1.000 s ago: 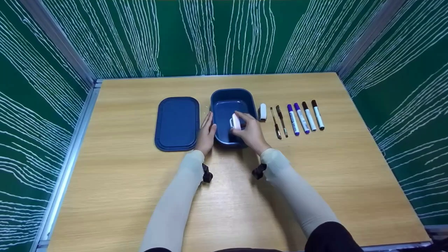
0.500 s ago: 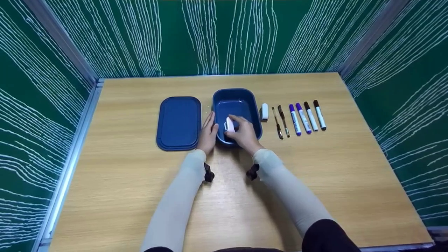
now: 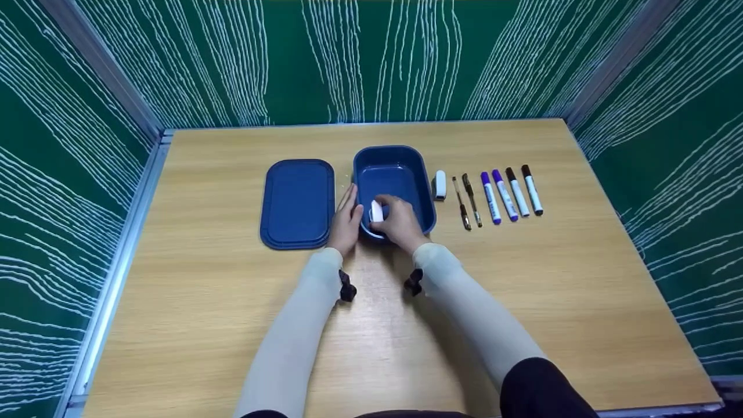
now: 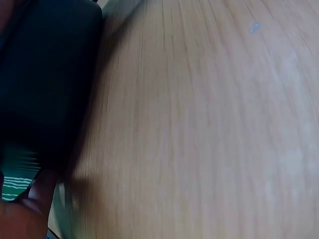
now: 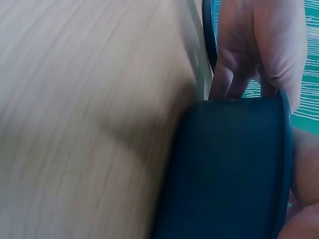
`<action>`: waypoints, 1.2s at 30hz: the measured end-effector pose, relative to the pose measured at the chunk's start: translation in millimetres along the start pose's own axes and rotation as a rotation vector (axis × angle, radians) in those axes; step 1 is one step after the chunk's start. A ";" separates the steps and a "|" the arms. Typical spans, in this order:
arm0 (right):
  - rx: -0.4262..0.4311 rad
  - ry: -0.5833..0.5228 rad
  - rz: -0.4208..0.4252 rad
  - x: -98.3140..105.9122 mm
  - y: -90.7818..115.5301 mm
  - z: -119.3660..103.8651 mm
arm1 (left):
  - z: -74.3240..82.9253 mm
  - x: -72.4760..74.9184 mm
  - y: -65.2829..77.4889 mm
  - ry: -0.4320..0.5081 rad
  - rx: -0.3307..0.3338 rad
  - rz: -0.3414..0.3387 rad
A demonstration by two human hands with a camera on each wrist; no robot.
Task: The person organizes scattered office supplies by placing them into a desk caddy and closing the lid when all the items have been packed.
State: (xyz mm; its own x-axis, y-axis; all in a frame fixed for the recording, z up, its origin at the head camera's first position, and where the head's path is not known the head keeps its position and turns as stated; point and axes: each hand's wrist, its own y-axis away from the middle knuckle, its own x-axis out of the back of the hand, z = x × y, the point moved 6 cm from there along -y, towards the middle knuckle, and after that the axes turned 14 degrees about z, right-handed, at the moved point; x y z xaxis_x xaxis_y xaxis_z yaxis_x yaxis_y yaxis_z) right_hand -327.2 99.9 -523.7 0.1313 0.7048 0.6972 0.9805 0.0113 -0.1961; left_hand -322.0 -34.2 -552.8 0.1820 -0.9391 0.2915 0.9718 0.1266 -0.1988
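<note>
A deep blue plastic box point(image 3: 388, 152) stands uncovered on the table. My left hand point(image 3: 344, 226) lies along the box's left wall with fingers extended, and in the right wrist view those fingers point(image 5: 237, 74) reach down behind the box's end. My right hand point(image 3: 403, 222) is inside the near left part of the box, pinching a small white rounded block point(image 3: 377, 212) between thumb and fingers. Its underside is hidden in the box. Just right of the box sits a similar small white block with a dark base point(image 3: 440, 184).
The box's flat blue lid point(image 3: 298, 203) lies to the left. Right of the box, two slim pens point(image 3: 461, 203) point(image 3: 472, 200) lie beside two purple-capped markers point(image 3: 491, 198) point(image 3: 505, 195) and two black-capped markers point(image 3: 517, 192) point(image 3: 532, 190). Green panels with white lines point(image 3: 290, 64) wall in the wooden table.
My right hand has moved left and slightly lower in the view with the small white block, toward the box's near left corner. The left hand has stayed at the box's left wall.
</note>
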 end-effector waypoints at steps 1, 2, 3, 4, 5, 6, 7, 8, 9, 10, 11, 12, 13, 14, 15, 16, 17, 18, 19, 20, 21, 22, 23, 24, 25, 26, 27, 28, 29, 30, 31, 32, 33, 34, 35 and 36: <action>0.007 0.004 -0.001 -0.3 -0.2 -0.5 | -0.3 -0.2 -0.1 -0.001 0.000 -0.001; 0.012 0.006 -0.001 -0.6 -0.3 -0.8 | -0.5 -0.3 -0.1 -0.002 0.001 -0.001; 0.010 0.005 -0.004 -1.2 -0.5 -0.8 | -0.7 -0.1 -0.1 -0.003 0.003 0.000; 0.008 0.004 -0.008 -1.7 -0.6 -0.9 | -1.1 -0.1 -0.3 -0.004 0.004 0.002; 0.008 0.004 -0.011 -2.2 -0.7 -1.2 | -1.4 0.3 -0.4 -0.005 0.009 0.004; 0.006 0.006 -0.016 -2.8 -0.9 -1.5 | -1.8 0.5 -0.7 -0.006 0.014 0.005; 0.002 0.007 -0.020 -3.4 -1.2 -1.5 | -1.9 0.4 -0.8 -0.007 0.018 0.005; 0.001 0.005 -0.023 -3.9 -1.4 -1.6 | -2.0 0.4 -0.8 -0.007 0.022 0.004; -0.002 0.006 -0.026 -4.3 -1.5 -1.8 | -1.6 0.5 -0.7 -0.007 0.024 0.003; -0.004 0.007 -0.030 -4.6 -1.5 -2.1 | -1.1 0.7 -0.4 -0.006 0.024 0.002; -0.003 0.009 -0.031 -4.8 -1.7 -2.3 | -0.5 0.8 -0.2 -0.005 0.025 0.000; -0.001 0.010 -0.032 -5.1 -1.9 -2.3 | 0.0 0.7 -0.1 -0.005 0.023 -0.001; 0.001 0.013 -0.033 -5.5 -2.1 -2.2 | 0.6 0.7 0.2 -0.005 0.019 -0.002; 0.002 0.018 -0.033 -5.6 -2.1 -2.4 | 0.9 0.5 0.2 -0.003 0.016 -0.003; 0.001 0.024 -0.037 -5.9 -2.1 -2.4 | 1.3 0.5 0.4 -0.004 0.013 -0.003; 0.002 0.025 -0.040 -6.2 -2.1 -2.4 | 1.3 0.5 0.6 -0.004 0.015 -0.003; 0.004 0.028 -0.041 -6.6 -2.2 -2.4 | 1.1 0.3 0.5 -0.003 0.017 -0.002; 0.004 0.028 -0.043 -6.9 -2.2 -2.3 | 0.9 0.1 0.6 -0.003 0.019 -0.001; 0.001 0.028 -0.046 -7.2 -1.9 -2.2 | 0.5 0.1 0.8 -0.002 0.021 0.000; 0.003 0.026 -0.046 -7.1 -1.7 -2.3 | 0.3 -0.1 1.0 -0.003 0.021 0.001; 0.005 0.024 -0.046 -7.2 -1.6 -2.2 | 0.1 -0.1 1.2 -0.003 0.021 0.003; 0.009 0.022 -0.044 -7.1 -1.6 -2.3 | -0.2 0.0 1.0 -0.002 0.020 0.004; 0.013 0.021 -0.041 -6.9 -1.6 -2.3 | -0.5 -0.1 0.7 0.000 0.019 0.005; 0.017 0.021 -0.039 -6.7 -1.6 -2.4 | -1.0 -0.3 0.6 0.001 0.019 0.004; 0.021 0.022 -0.036 -6.5 -1.6 -2.3 | -1.5 -0.4 0.4 0.001 0.017 0.005; 0.031 0.022 -0.033 -6.3 -1.8 -2.4 | -1.4 -0.4 0.3 0.002 0.013 0.005; 0.036 0.024 -0.031 -6.3 -2.0 -2.4 | -1.5 -0.4 0.1 0.003 0.009 0.006; 0.041 0.023 -0.030 -6.1 -2.2 -2.4 | -1.5 -0.3 0.0 0.005 0.008 0.006; 0.044 0.021 -0.029 -6.0 -2.4 -2.4 | -1.4 -0.2 0.0 0.006 0.005 0.007; 0.045 0.019 -0.030 -5.9 -2.7 -2.3 | -1.1 0.0 -0.1 0.007 0.003 0.007; 0.042 0.018 -0.033 -5.8 -2.8 -2.2 | -0.8 0.1 -0.2 0.008 -0.001 0.009; 0.036 0.015 -0.036 -5.8 -2.9 -2.1 | -0.4 0.3 -0.2 0.009 -0.003 0.009; 0.027 0.013 -0.041 -5.8 -2.9 -1.8 | -0.5 0.3 -0.4 0.010 -0.002 0.009; 0.019 0.012 -0.046 -5.7 -3.0 -1.8 | -0.4 0.3 -0.6 0.012 -0.001 0.009; 0.013 0.013 -0.049 -5.6 -3.0 -1.8 | -0.3 0.2 -0.7 0.012 -0.002 0.009; 0.008 0.016 -0.052 -5.3 -3.2 -1.9 | -0.2 0.2 -0.9 0.013 -0.002 0.009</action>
State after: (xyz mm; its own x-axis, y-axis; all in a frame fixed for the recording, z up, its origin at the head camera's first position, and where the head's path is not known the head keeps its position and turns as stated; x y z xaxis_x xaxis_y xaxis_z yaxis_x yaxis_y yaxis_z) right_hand -330.7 94.8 -525.5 0.0822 0.6915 0.7176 0.9849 0.0538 -0.1646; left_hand -322.9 -34.5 -552.8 0.1888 -0.9419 0.2780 0.9699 0.1344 -0.2031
